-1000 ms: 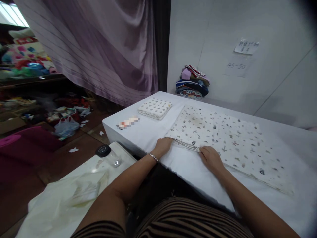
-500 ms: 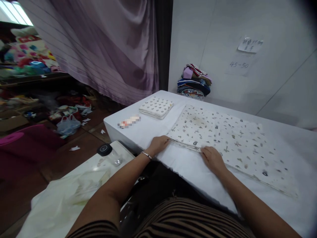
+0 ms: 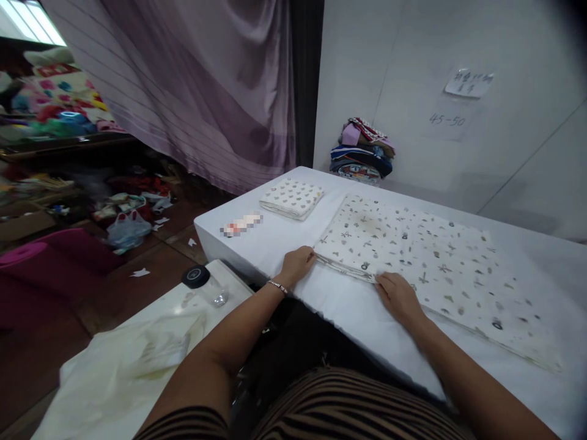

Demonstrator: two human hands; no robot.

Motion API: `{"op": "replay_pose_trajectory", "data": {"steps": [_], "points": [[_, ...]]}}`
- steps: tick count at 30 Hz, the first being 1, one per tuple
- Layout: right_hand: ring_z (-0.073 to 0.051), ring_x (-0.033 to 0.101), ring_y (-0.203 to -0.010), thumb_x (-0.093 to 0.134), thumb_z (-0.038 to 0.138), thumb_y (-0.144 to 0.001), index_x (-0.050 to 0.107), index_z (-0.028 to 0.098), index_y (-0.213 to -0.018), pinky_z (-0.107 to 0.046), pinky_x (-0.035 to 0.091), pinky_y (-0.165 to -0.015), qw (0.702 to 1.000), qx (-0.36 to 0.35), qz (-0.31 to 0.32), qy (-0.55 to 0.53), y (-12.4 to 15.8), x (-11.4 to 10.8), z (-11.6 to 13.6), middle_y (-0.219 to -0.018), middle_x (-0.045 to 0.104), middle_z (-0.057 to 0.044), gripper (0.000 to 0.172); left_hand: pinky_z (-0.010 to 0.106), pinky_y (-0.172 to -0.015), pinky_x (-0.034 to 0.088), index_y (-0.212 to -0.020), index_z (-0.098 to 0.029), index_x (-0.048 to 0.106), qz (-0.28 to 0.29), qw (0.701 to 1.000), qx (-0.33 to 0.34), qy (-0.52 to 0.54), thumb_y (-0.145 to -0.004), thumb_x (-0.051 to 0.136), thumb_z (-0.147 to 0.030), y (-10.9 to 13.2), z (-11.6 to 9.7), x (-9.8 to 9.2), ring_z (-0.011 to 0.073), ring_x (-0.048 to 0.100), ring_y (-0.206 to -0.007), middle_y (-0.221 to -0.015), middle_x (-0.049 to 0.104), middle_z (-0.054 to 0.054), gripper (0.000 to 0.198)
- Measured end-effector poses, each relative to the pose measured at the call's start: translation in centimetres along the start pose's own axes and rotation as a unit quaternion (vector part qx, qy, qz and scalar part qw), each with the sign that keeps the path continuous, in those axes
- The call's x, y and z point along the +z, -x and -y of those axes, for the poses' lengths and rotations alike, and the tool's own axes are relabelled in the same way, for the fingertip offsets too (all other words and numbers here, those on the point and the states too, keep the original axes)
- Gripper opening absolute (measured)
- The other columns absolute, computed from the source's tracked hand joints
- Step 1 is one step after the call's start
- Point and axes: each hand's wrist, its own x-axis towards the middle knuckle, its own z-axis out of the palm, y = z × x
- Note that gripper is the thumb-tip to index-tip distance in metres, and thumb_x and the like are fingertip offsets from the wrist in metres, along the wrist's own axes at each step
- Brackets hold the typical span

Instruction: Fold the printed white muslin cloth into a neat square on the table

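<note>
Lying folded, the patterned cloth (image 3: 431,263) looks off-white.

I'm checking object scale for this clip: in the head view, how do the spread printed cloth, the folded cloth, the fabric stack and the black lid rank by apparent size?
Largest to smallest:
1. Spread printed cloth, by far
2. Fabric stack
3. Folded cloth
4. Black lid
</note>
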Motion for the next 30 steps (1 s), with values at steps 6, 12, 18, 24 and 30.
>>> {"op": "replay_pose_trajectory", "data": {"steps": [6,12,18,24,30], "points": [[-0.021,0.056,-0.082,0.042,0.026,-0.093,0.066,0.015,-0.094,-0.033,0.047,-0.073,1.0,0.003,0.004,-0.004,0.0,0.0,0.0,-0.091,0.065,-0.01,0.026,0.025,-0.071,0.039,-0.089,-0.022,0.058,-0.003,0.999,-0.047,0.012,-0.084,0.054,-0.031,0.0,-0.4,0.0,0.0146,0.059,-0.084,-0.088,0.064,0.0,0.011],[-0.022,0.056,-0.084,0.04,0.026,-0.094,0.067,0.014,-0.094,-0.033,0.046,-0.073,1.0,0.006,0.009,-0.006,0.0,0.0,0.0,-0.091,0.066,-0.011,0.029,0.027,-0.068,0.038,-0.088,-0.023,0.054,0.009,0.992,-0.122,0.014,-0.082,0.056,-0.043,-0.2,-1.1,0.0,0.0161,0.058,-0.081,-0.089,0.063,0.0,0.021],[-0.023,0.057,-0.085,0.04,0.026,-0.093,0.066,0.017,-0.094,-0.035,0.046,-0.073,1.0,0.01,0.009,-0.013,0.1,0.1,0.0,-0.092,0.066,-0.011,0.028,0.029,-0.067,0.038,-0.086,-0.022,0.053,0.008,0.986,-0.165,0.008,-0.083,0.054,-0.045,-0.3,-1.5,-0.1,0.0182,0.059,-0.083,-0.089,0.063,0.001,0.023],[-0.023,0.057,-0.084,0.041,0.026,-0.093,0.066,0.017,-0.094,-0.034,0.046,-0.073,1.0,0.012,0.009,-0.018,0.0,0.0,0.0,-0.092,0.066,-0.011,0.027,0.029,-0.07,0.039,-0.087,-0.022,0.055,0.008,0.986,-0.168,0.005,-0.085,0.052,-0.04,-0.1,-1.6,-0.4,0.0181,0.058,-0.086,-0.094,0.063,0.003,0.019],[-0.022,0.055,-0.082,0.042,0.025,-0.093,0.065,0.015,-0.094,-0.033,0.045,-0.072,1.0,0.007,0.011,-0.012,0.0,0.0,0.0,-0.091,0.065,-0.01,0.026,0.029,-0.069,0.04,-0.085,-0.021,0.057,0.023,0.983,-0.181,-0.012,-0.084,0.05,-0.039,-0.6,-1.7,-0.4,0.0191,0.059,-0.084,-0.09,0.064,0.004,0.019]]}}
